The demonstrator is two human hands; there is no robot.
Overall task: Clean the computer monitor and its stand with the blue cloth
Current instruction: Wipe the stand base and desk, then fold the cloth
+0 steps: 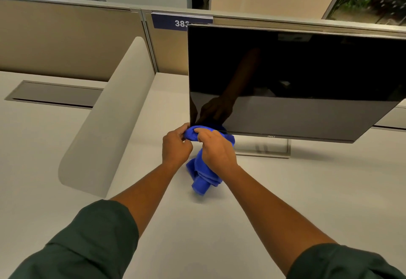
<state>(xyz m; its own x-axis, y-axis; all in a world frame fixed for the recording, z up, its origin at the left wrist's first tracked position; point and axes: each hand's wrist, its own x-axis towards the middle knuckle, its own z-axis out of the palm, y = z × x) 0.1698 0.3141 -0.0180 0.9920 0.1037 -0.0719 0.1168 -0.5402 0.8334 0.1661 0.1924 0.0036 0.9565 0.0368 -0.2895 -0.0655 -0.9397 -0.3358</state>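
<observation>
Gripped by both hands at once: one blue cloth, bunched. Left hand curled round its upper left fold, thumb and fingers pinching; right hand clenched over the top of the same bundle, knuckles up. Hung loose below the hands, with the rolled lower end resting on the desk. Upper end pressed against the lower left corner of the monitor, touching the bottom bezel there.

Counted: one cloth, one monitor, one stand, two hands, two bare forearms, two dark green sleeves pushed up near the elbows.

One dark screen, switched off, tilted, mirroring a hand and forearm. Maker's logo faint at the middle of the bottom bezel. Pale rectangular stand base just right of the cloth, set flat under the screen, towards the back edge of the desk.

Pale, matt desk. One rounded white divider running from the back edge forward, left of the hands. One grey recessed cable tray further left, near the back edge. Beige partition panels behind, bearing one blue number plate reading 383, partly hidden by the monitor's top left corner.

Bare desk surface open in front of the stand and out towards the right edge; tighter room between divider and monitor.
</observation>
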